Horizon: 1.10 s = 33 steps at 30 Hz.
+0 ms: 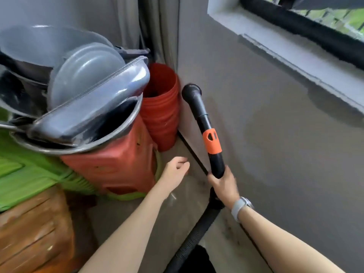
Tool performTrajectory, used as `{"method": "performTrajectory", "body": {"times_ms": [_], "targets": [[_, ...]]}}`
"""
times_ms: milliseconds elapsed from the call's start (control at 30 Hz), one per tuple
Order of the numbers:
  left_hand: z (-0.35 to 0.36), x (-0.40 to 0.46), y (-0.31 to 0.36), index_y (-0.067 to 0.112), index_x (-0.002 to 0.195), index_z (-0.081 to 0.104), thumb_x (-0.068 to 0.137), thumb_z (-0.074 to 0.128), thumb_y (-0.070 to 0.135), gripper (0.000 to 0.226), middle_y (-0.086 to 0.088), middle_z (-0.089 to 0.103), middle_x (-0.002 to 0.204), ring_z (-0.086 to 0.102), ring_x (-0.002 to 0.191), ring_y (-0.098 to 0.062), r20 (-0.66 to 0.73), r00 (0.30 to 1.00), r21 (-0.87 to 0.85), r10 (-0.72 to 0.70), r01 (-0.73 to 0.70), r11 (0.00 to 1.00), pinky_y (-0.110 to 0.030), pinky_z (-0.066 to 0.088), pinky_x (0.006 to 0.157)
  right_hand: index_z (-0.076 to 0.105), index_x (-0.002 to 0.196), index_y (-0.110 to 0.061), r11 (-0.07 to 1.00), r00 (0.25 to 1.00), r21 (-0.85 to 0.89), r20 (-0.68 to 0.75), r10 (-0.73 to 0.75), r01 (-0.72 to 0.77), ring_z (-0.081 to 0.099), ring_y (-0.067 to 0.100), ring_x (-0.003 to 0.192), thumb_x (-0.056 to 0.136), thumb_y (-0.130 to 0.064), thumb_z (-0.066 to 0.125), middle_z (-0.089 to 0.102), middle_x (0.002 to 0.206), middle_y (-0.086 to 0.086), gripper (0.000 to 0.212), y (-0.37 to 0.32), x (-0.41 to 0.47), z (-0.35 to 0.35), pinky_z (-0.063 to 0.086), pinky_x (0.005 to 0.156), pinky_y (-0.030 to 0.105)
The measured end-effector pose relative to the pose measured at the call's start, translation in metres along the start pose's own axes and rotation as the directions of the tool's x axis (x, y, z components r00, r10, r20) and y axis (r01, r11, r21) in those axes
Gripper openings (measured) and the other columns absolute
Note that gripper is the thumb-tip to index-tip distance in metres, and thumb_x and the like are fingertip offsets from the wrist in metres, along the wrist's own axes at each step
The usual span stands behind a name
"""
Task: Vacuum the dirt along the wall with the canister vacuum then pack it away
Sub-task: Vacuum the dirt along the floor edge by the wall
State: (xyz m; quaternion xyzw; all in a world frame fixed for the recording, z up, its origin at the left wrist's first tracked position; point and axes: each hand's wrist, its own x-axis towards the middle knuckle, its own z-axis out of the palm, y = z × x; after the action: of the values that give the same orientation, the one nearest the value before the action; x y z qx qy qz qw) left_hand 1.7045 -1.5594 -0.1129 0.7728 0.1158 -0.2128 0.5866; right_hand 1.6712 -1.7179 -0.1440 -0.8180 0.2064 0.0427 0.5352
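A grey concrete floor (177, 213) meets a grey wall (266, 125) below a window, with clutter crowding the corner. At left, metal basins (82, 107) sit heaped on a red stool (110, 166) beside stacked red pots (160, 107); a careless swing could likely topple them. The left hand (176, 170) hovers loosely curled and empty near the stool. Just right of it, the right hand (223, 183) clasps the vacuum wand (206, 127), whose nozzle (191, 91) points up the wall, off the dirt; the hose (193, 239) trails underfoot, possibly a snag
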Motion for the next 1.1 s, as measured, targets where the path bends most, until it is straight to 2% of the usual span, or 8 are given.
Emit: {"method": "performTrajectory", "body": {"times_ms": [200, 300, 467, 567, 767, 933, 1000, 1100], "targets": [[0.004, 0.104, -0.080, 0.000, 0.124, 0.053, 0.095, 0.046, 0.001, 0.030, -0.014, 0.059, 0.120, 0.055, 0.104, -0.021, -0.057, 0.995, 0.149, -0.078, 0.086, 0.985, -0.005, 0.039, 0.065, 0.048, 0.091, -0.009, 0.998, 0.998, 0.037, 0.033, 0.054, -0.055, 0.047, 0.009, 0.053, 0.085, -0.007, 0.062, 0.048, 0.063, -0.003, 0.016, 0.058, 0.107, 0.064, 0.034, 0.045, 0.009], [0.008, 0.149, -0.122, -0.001, 0.125, 0.053, 0.095, 0.048, 0.002, 0.030, -0.014, 0.059, 0.113, 0.054, 0.088, -0.014, -0.048, 0.995, 0.162, -0.084, 0.091, 0.983, 0.000, 0.038, 0.062, 0.047, 0.094, -0.010, 0.993, 0.992, 0.037, 0.050, 0.113, -0.115, 0.050, 0.021, 0.064, 0.085, -0.009, 0.063, 0.048, 0.067, 0.002, 0.018, 0.106, 0.130, 0.109, 0.042, 0.061, 0.028], [0.014, 0.234, -0.197, 0.000, 0.122, 0.054, 0.098, 0.047, 0.013, 0.028, -0.015, 0.059, 0.108, 0.058, 0.098, -0.025, -0.077, 0.995, 0.105, -0.068, 0.076, 0.992, -0.020, 0.041, 0.078, 0.052, 0.104, -0.008, 0.963, 0.971, 0.130, 0.003, 0.237, -0.236, 0.060, 0.028, 0.072, 0.085, -0.013, 0.063, 0.060, 0.082, 0.016, 0.022, 0.188, 0.166, 0.193, 0.051, 0.066, 0.035], [0.021, 0.289, -0.250, 0.001, 0.120, 0.054, 0.098, 0.046, 0.013, 0.026, -0.011, 0.058, 0.105, 0.057, 0.098, -0.025, -0.095, 0.995, 0.122, -0.029, 0.040, 0.992, -0.016, 0.040, 0.069, 0.052, 0.098, -0.010, 0.952, 0.957, 0.100, 0.009, 0.291, -0.290, 0.057, 0.023, 0.064, 0.085, -0.017, 0.063, 0.059, 0.076, 0.013, 0.018, 0.250, 0.194, 0.240, 0.049, 0.058, 0.029], [0.038, 0.385, -0.366, 0.003, 0.116, 0.055, 0.097, 0.046, 0.010, 0.022, -0.008, 0.055, 0.100, 0.053, 0.090, -0.021, -0.097, 0.995, 0.123, 0.014, -0.002, 0.992, -0.024, 0.039, 0.072, 0.049, 0.092, -0.012, 0.963, 0.963, -0.022, -0.010, 0.268, -0.268, 0.059, 0.027, 0.058, 0.084, -0.020, 0.063, 0.055, 0.065, 0.006, 0.018, 0.363, 0.249, 0.309, 0.052, 0.055, 0.036], [0.053, 0.441, -0.435, 0.010, 0.130, 0.047, 0.097, 0.046, 0.022, 0.034, -0.006, 0.057, 0.110, 0.058, 0.101, -0.025, -0.054, 0.998, 0.172, 0.009, 0.000, 0.985, -0.029, 0.044, 0.084, 0.049, 0.104, -0.010, 0.965, 0.972, -0.118, -0.026, 0.234, -0.236, 0.065, 0.032, 0.068, 0.085, -0.025, 0.060, 0.062, 0.078, 0.011, 0.028, 0.415, 0.290, 0.347, 0.056, 0.063, 0.043], [0.060, 0.460, -0.447, 0.012, 0.138, 0.040, 0.098, 0.046, 0.027, 0.043, -0.009, 0.056, 0.120, 0.057, 0.111, -0.028, -0.027, 1.000, 0.168, 0.012, -0.008, 0.986, -0.038, 0.045, 0.097, 0.046, 0.107, -0.011, 0.964, 0.980, -0.181, 0.011, 0.200, -0.195, 0.065, 0.031, 0.071, 0.086, -0.028, 0.059, 0.064, 0.085, 0.012, 0.030, 0.426, 0.301, 0.361, 0.056, 0.065, 0.043], [0.071, 0.485, -0.453, 0.013, 0.137, 0.037, 0.097, 0.049, 0.030, 0.045, -0.010, 0.056, 0.121, 0.057, 0.112, -0.028, 0.012, 1.000, 0.079, 0.003, -0.004, 0.997, -0.046, 0.045, 0.099, 0.042, 0.101, -0.013, 0.948, 0.986, -0.301, 0.090, 0.139, -0.107, 0.062, 0.027, 0.070, 0.088, -0.034, 0.056, 0.060, 0.080, 0.006, 0.029, 0.438, 0.310, 0.379, 0.049, 0.057, 0.034]]}}
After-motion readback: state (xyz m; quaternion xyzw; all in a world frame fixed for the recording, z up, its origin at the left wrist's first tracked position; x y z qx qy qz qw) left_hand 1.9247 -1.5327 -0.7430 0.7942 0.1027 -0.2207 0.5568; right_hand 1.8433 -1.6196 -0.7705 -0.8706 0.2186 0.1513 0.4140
